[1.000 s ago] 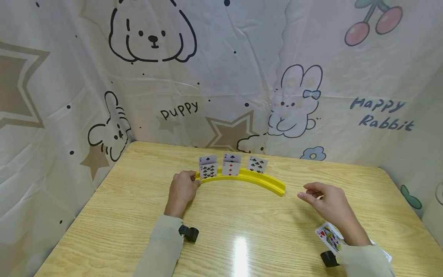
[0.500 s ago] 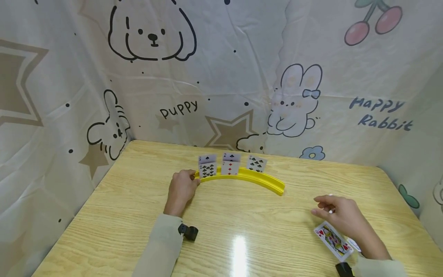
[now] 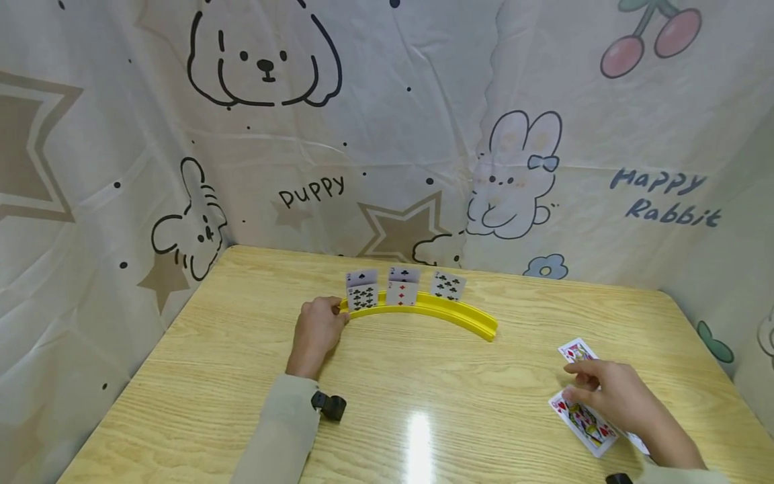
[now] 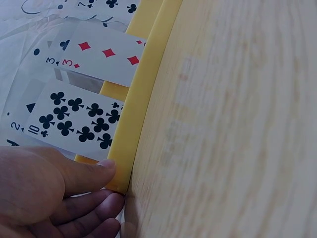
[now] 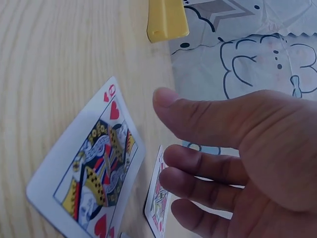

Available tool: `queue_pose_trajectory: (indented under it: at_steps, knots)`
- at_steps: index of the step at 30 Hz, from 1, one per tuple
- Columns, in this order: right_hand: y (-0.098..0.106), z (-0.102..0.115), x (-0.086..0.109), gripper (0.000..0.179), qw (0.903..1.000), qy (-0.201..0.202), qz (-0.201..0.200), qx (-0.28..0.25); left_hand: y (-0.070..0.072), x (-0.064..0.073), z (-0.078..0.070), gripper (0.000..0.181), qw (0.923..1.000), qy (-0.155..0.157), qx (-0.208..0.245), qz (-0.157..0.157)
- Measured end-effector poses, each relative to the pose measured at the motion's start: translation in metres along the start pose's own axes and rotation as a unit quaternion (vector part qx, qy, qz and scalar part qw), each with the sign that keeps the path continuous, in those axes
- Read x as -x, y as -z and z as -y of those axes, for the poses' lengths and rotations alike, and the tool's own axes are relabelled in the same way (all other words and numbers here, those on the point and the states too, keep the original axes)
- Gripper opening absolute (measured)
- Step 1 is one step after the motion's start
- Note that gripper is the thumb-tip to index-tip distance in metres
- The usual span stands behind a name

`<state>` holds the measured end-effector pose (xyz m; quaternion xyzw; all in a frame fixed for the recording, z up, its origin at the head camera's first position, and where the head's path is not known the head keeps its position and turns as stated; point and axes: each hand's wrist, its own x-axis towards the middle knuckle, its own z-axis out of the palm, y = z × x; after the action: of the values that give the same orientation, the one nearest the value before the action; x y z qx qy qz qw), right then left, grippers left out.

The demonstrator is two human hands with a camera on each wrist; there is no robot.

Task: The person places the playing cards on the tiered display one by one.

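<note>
My left hand [image 3: 319, 333] grips the left end of a curved yellow card holder [image 3: 450, 310], the thumb against its front in the left wrist view. Standing in the holder are a ten of clubs [image 3: 363, 298] before a two of spades [image 3: 361, 275], a three of diamonds [image 3: 402, 294] before a three of clubs [image 3: 404, 273], and a seven of clubs [image 3: 448, 286]. My right hand [image 3: 613, 393] hovers with nothing in it, fingers loosely bent, over a queen of hearts [image 3: 585, 427] lying face up. Beyond the hand lies a red face card [image 3: 576, 349], partly covered.
Another card [image 3: 636, 441] shows only an edge beneath my right wrist. The wooden table [image 3: 459, 390] ends at a patterned cloth [image 3: 290, 148] hanging behind and at the sides. A bright reflection lies near the table's front.
My right hand has moved right and toward me, away from the holder's right end to above the loose cards, and the far face card has come into view. My left hand stays put.
</note>
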<state>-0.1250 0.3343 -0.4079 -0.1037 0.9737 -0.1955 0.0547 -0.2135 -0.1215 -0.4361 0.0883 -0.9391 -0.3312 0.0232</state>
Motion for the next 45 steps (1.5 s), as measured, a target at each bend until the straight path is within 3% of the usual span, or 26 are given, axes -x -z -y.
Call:
queue_pose_trajectory:
  at_steps: [18, 25, 32, 45]
  knots:
    - [-0.010, -0.014, 0.005, 0.049, 0.9989, 0.002, 0.039, 0.025, -0.002, 0.002, 0.003, 0.038, 0.9996, -0.025, 0.008, -0.010]
    - [-0.012, -0.015, 0.004, 0.042, 0.9989, 0.012, 0.022, 0.040, -0.001, 0.002, 0.003, 0.039, 0.9997, -0.021, 0.007, -0.009]
    - [-0.014, -0.014, 0.006, 0.031, 0.9998, -0.004, 0.005, 0.021, -0.002, 0.002, 0.003, 0.040, 0.9997, -0.023, 0.005, -0.008]
    - [-0.004, -0.008, 0.004, 0.019, 0.9996, -0.003, 0.026, -0.012, 0.000, 0.000, 0.002, 0.040, 0.9999, -0.015, 0.006, -0.003]
